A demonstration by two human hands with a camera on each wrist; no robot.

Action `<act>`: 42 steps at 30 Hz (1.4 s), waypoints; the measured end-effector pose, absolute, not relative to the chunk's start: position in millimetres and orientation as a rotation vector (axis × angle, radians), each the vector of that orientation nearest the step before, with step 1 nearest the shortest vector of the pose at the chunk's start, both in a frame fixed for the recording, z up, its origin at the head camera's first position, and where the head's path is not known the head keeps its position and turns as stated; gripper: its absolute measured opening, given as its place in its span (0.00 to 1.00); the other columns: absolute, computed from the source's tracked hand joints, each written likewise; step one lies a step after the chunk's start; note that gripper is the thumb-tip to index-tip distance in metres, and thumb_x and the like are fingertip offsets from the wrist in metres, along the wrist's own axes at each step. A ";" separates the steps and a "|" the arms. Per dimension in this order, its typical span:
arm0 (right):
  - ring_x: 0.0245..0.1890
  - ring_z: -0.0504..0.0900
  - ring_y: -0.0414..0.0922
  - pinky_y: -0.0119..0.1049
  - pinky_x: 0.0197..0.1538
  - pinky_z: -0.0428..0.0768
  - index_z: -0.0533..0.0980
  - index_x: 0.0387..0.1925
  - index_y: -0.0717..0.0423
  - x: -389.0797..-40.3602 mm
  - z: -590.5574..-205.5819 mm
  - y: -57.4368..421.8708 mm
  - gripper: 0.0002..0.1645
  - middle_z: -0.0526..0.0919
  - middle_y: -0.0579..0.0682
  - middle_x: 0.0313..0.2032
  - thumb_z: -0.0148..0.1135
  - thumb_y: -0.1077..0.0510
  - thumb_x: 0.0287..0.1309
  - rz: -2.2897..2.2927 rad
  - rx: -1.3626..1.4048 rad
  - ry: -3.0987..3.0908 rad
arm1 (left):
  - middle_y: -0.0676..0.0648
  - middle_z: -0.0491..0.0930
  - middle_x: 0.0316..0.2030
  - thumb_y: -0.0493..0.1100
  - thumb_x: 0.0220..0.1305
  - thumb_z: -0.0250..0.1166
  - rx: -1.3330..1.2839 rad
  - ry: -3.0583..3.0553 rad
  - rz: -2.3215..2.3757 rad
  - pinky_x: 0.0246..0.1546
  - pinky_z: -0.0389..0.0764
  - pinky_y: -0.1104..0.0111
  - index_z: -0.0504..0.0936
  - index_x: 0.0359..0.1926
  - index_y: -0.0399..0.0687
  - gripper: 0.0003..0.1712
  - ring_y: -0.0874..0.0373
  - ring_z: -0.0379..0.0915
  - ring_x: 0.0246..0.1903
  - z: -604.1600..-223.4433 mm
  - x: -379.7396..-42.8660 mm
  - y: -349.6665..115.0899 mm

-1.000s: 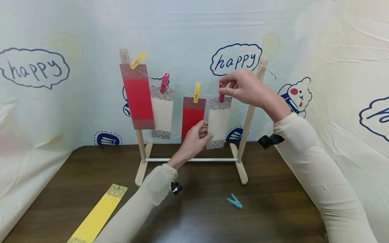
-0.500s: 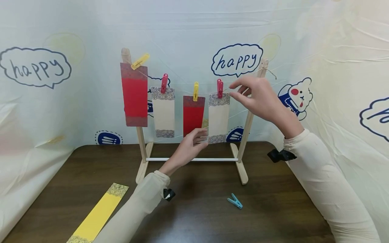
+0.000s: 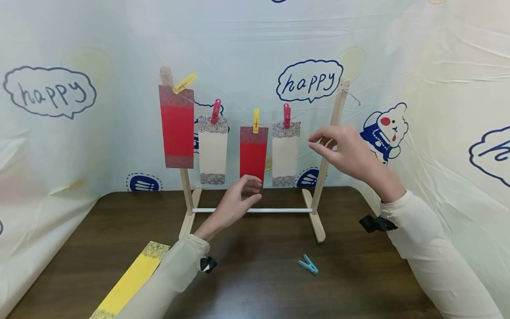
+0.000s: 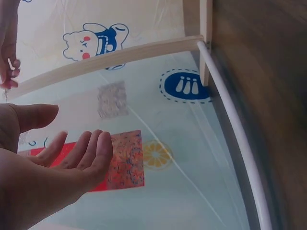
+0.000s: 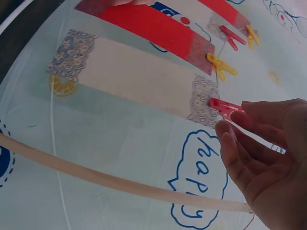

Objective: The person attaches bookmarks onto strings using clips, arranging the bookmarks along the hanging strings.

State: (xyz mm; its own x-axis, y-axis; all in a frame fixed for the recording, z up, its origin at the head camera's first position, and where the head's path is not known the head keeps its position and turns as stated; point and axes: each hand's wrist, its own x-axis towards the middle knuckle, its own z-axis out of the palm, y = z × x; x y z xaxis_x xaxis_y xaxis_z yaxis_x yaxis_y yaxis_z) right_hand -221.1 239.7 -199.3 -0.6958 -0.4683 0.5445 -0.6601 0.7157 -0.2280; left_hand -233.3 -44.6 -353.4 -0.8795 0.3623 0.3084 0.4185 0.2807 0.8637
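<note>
Just right of a white card (image 3: 285,155) is my right hand (image 3: 345,150), its fingers loosely bent and holding nothing. A red clothespin (image 3: 287,116) clips that card to the string. My left hand (image 3: 235,201) hovers before the lower end of a red card (image 3: 253,155), fingers relaxed and empty; whether they touch the card I cannot tell. Above it, a yellow clothespin (image 3: 256,120) grips the card's top. Farther left hang another white card (image 3: 213,150) under a red clothespin (image 3: 216,111) and a larger-looking red card (image 3: 177,128) under a yellow clothespin (image 3: 184,83).
The string runs between two posts of a wooden stand (image 3: 318,190) with a white crossbar (image 3: 279,210). On the dark table (image 3: 259,283) lie a blue clothespin (image 3: 308,264) at right and a yellow card (image 3: 131,279) at left, partly under my left sleeve. A patterned sheet hangs behind.
My right hand has released the red clothespin and drawn back right and down. My left hand has left the white card, moving left and down. The white card now hangs freely.
</note>
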 end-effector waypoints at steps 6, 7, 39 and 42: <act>0.37 0.83 0.44 0.43 0.41 0.83 0.84 0.45 0.58 -217.1 -216.3 247.0 0.10 0.87 0.51 0.39 0.64 0.59 0.66 0.558 0.840 -2.509 | 0.46 0.77 0.56 0.38 0.67 0.66 -0.716 -2.485 -1.685 0.57 0.77 0.53 0.72 0.60 0.45 0.22 0.49 0.75 0.56 -356.1 -228.8 -55.0; 0.37 0.82 0.43 0.42 0.41 0.83 0.84 0.45 0.57 -216.0 -218.8 248.2 0.10 0.87 0.50 0.39 0.65 0.58 0.65 0.554 0.830 -2.519 | 0.46 0.77 0.56 0.38 0.67 0.66 -0.710 -2.488 -1.673 0.57 0.77 0.53 0.72 0.60 0.45 0.22 0.50 0.75 0.56 -356.1 -227.5 -56.9; 0.33 0.81 0.36 0.37 0.39 0.84 0.85 0.42 0.52 -175.4 -313.3 269.2 0.07 0.86 0.43 0.37 0.67 0.60 0.63 0.658 0.769 -2.629 | 0.43 0.77 0.55 0.36 0.65 0.68 -0.589 -2.519 -1.508 0.53 0.80 0.54 0.74 0.58 0.44 0.22 0.47 0.74 0.55 -378.6 -183.6 -120.0; 0.33 0.80 0.36 0.37 0.39 0.83 0.84 0.42 0.52 -170.1 -324.0 270.4 0.07 0.86 0.42 0.36 0.67 0.61 0.62 0.715 0.742 -2.645 | 0.42 0.77 0.55 0.35 0.64 0.68 -0.562 -2.525 -1.492 0.53 0.80 0.56 0.74 0.57 0.45 0.22 0.45 0.74 0.56 -381.3 -177.8 -126.4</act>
